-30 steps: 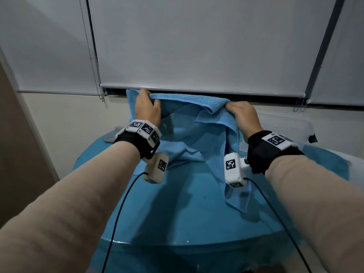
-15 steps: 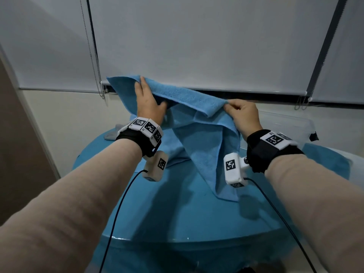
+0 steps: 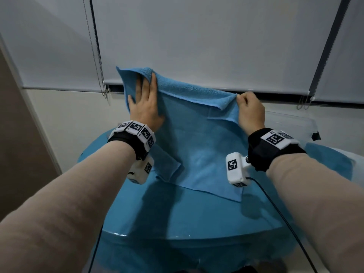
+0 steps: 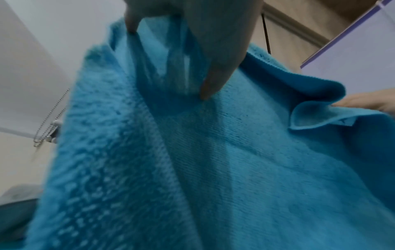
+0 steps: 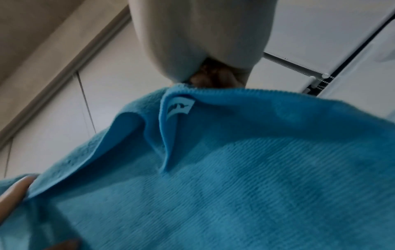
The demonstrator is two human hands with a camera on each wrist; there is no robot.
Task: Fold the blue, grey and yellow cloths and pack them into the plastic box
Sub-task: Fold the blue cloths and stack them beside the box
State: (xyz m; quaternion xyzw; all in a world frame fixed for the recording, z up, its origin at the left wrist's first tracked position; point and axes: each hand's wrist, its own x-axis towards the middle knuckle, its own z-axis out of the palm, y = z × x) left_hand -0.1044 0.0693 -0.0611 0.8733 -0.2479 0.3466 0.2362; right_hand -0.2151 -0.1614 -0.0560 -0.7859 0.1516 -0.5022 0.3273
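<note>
In midair, left hand [image 3: 144, 109] and right hand [image 3: 251, 113] pinch blue cloth [image 3: 197, 146].

Blue cloth [image 3: 197, 146] above blue table [image 3: 197, 217]

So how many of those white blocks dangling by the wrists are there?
2. One white block hangs below the left wristband, in front of the blue cloth. The other sticks out beside the right wristband. None appears hidden.

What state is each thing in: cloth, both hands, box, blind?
blue cloth: held up by its top edge, hanging loose.
left hand: holds its top left corner.
right hand: pinches its top right corner.
plastic box: lid state unclear.
roller blind: lowered.
</note>
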